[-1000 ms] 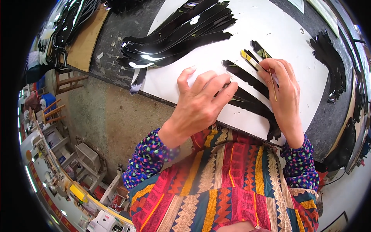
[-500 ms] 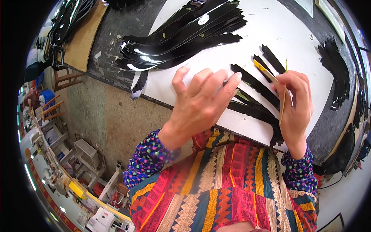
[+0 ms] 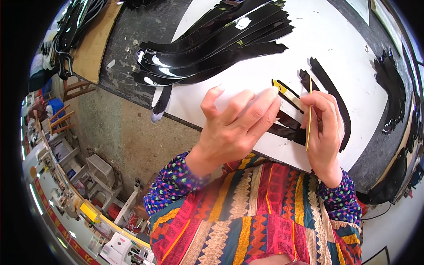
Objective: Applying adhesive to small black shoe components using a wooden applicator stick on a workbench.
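Grey and scratched, the counter (image 3: 123, 90) stretches across the upper view; beyond its near edge lies the brownish, speckled floor (image 3: 141, 137). On the counter is spread a large white sheet (image 3: 327, 37). One shiny black pile (image 3: 212, 55) lies at the sheet's left side, and its curved ends reach over the bare counter. At the left corner of the counter, a wooden stool (image 3: 79, 93) stands on the floor. One smaller black bundle (image 3: 391, 95) rests at the sheet's right edge. Loose black strips (image 3: 333, 92) lie on the sheet, partly under the hands. The right hand (image 3: 324, 132) grasps a thin stick (image 3: 308, 128); the left hand (image 3: 240, 126) bends its fingers, but I cannot tell whether it grips.
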{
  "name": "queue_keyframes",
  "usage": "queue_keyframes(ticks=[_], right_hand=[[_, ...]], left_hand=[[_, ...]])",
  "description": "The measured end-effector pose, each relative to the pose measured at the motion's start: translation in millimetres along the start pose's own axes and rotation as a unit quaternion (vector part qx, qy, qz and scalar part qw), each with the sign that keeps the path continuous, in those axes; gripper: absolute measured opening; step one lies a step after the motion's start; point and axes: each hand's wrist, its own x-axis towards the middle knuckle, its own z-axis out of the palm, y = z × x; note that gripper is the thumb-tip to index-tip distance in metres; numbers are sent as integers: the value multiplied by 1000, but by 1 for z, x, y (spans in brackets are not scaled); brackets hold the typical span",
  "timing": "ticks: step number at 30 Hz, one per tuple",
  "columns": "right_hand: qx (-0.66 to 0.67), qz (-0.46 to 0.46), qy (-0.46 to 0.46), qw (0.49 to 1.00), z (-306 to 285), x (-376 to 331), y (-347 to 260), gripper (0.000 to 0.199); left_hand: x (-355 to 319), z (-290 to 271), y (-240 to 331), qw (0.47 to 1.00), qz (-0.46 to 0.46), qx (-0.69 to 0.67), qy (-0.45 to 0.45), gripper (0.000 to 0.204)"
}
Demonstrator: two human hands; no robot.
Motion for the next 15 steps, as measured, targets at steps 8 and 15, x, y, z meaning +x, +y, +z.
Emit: queue_keyframes(ticks=[8,15], right_hand=[[-12,12,-5,1000,2,1,-3,23],[-33,5,3,999,3,0,-7,24]], left_hand=[[-2,2,2,1000,-21,5,-11,23],[-1,-2,1,1000,-19,18,-17,22]])
